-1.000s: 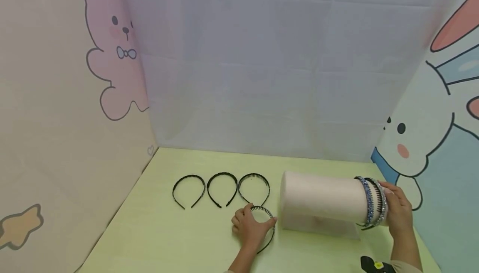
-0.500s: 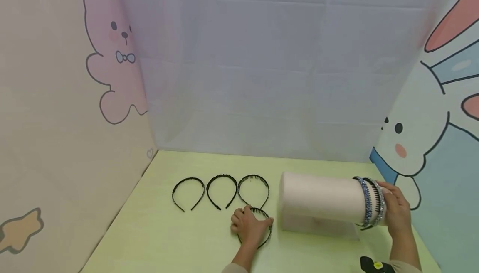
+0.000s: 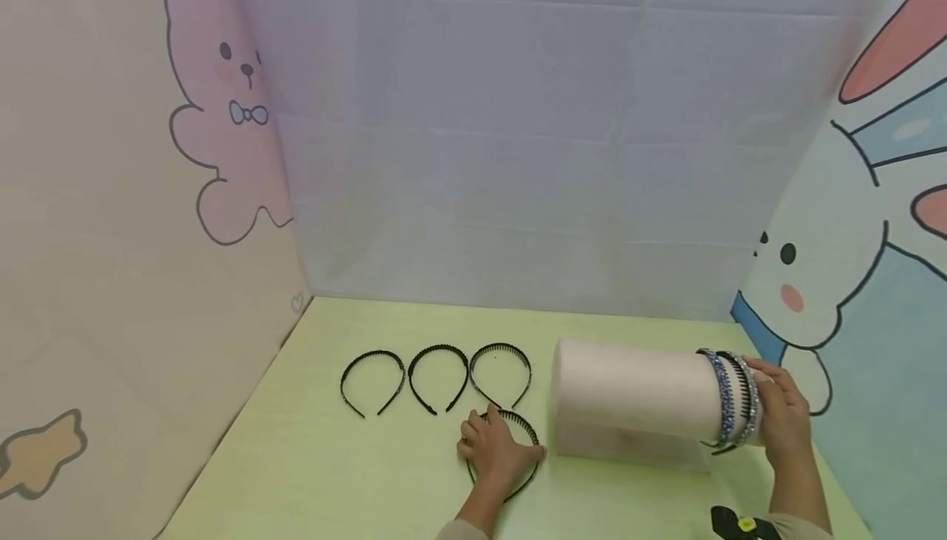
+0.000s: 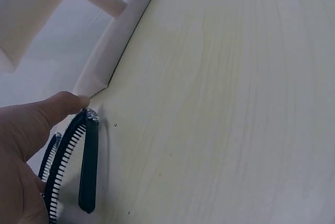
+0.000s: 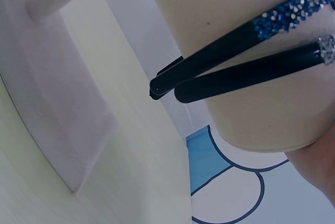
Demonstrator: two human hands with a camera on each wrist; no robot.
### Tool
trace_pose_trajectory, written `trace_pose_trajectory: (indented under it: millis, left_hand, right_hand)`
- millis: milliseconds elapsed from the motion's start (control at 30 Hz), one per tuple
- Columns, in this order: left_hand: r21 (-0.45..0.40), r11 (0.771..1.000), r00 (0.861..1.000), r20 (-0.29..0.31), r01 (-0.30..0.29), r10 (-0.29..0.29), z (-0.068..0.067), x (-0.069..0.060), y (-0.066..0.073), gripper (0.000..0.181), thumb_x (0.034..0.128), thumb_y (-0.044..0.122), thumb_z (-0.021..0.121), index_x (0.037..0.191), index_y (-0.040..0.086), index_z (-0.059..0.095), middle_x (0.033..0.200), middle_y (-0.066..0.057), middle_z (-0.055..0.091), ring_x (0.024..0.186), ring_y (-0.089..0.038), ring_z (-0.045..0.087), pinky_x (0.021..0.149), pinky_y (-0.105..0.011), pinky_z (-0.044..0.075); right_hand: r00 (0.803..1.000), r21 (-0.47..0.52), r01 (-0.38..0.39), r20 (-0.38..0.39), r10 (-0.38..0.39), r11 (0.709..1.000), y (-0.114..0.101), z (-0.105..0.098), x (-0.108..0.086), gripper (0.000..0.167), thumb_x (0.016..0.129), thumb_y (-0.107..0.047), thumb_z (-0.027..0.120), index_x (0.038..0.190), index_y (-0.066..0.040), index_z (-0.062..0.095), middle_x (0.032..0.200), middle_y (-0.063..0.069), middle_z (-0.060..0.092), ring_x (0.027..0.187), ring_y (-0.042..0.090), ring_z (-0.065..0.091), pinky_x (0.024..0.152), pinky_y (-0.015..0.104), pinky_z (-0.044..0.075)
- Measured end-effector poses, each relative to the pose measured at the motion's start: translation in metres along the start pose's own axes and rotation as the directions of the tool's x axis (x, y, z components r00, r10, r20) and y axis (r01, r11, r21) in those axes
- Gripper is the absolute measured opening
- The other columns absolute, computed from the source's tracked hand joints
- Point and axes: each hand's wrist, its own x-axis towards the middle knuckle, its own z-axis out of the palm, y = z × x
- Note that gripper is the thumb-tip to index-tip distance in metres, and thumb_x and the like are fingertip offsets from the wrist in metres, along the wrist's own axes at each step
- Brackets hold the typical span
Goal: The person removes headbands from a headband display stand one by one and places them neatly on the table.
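Backdrop (image 3: 459,137) of greyish cloth rose at twelve o'clock, between panels printed with a pink bear (image 3: 240,158) at ten and a white rabbit (image 3: 821,293) at two; below it spread a pale yellow-green table (image 3: 296,474); at three o'clock on that stood a cream cylinder (image 3: 636,388), lying sideways above its base (image 3: 625,451).

The right hand (image 3: 786,413) gripped the cylinder's three o'clock end, fingers over the top; slackening or tugging there could, I judged, have tipped the cylinder. Toward six o'clock the left hand (image 3: 494,448) held a near headband (image 4: 89,166) between thumb and bent fingers; the thumb's touch showed plainly, the fingers' hold was mostly hidden.

Round the cylinder's gripped end sat a blue headband (image 5: 230,44) and, closer to the rim, a silver headband (image 5: 246,75); a careless shift of the right hand might have brushed the silver one off.

From ten to twelve ran a row: left headband (image 3: 380,352), middle headband (image 3: 440,348), right headband (image 3: 501,345); the left fingertips lay so close to the last one's ends that touching or apart could not be told; a push toward twelve risked nudging it askew, a swing toward three risked striking the base.
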Motion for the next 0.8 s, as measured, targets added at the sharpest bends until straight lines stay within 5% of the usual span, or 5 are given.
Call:
trace_pose_trajectory:
  millis: [133, 400, 667, 800]
  left_hand:
    - [-0.024, 1.0, 0.999, 0.034, -0.017, 0.018, -0.002, -0.004, -0.003, 0.111, 0.0407, 0.052, 0.088, 0.132, 0.004, 0.046, 0.123, -0.024, 0.037, 0.11, -0.041, 0.029, 0.081, -0.056, 0.027]
    - [-0.063, 0.997, 0.996, -0.08, -0.034, 0.029, 0.002, -0.003, -0.009, 0.111, 0.0426, 0.056, 0.086, 0.133, 0.004, 0.047, 0.121, -0.023, 0.04, 0.109, -0.04, 0.032, 0.081, -0.053, 0.029]
    - [-0.079, 0.997, 0.986, -0.164, -0.002, -0.011, 0.011, -0.004, -0.009, 0.114, 0.0444, 0.061, 0.083, 0.135, 0.002, 0.045, 0.126, -0.024, 0.039, 0.112, -0.04, 0.032, 0.082, -0.053, 0.029]
    - [-0.083, 0.997, 0.978, -0.206, 0.0, -0.017, 0.013, 0.0, -0.005, 0.114, 0.044, 0.062, 0.083, 0.134, 0.003, 0.046, 0.126, -0.024, 0.04, 0.11, -0.039, 0.033, 0.081, -0.052, 0.03]
  right_hand:
    - [1.0, 0.002, 0.004, 0.003, -0.004, 1.0, 0.001, -0.001, 0.001, 0.024, 0.097, -0.02, 0.048, 0.112, -0.015, 0.066, 0.099, -0.02, 0.059, 0.091, 0.0, 0.05, 0.069, 0.013, 0.037]
    - [1.0, 0.027, -0.007, 0.026, 0.007, 1.0, 0.004, -0.004, 0.0, 0.023, 0.097, -0.021, 0.049, 0.111, -0.017, 0.067, 0.101, -0.02, 0.059, 0.092, -0.001, 0.05, 0.07, 0.013, 0.037]
    - [0.996, 0.037, 0.069, 0.058, -0.071, 0.997, 0.042, -0.018, 0.016, 0.025, 0.095, -0.023, 0.052, 0.114, -0.014, 0.066, 0.108, -0.011, 0.061, 0.092, 0.002, 0.052, 0.067, 0.016, 0.038]
    - [0.997, 0.03, 0.052, 0.057, -0.054, 0.998, 0.027, -0.013, 0.011, 0.027, 0.096, -0.024, 0.051, 0.116, -0.013, 0.064, 0.107, -0.013, 0.06, 0.095, 0.003, 0.051, 0.069, 0.015, 0.038]
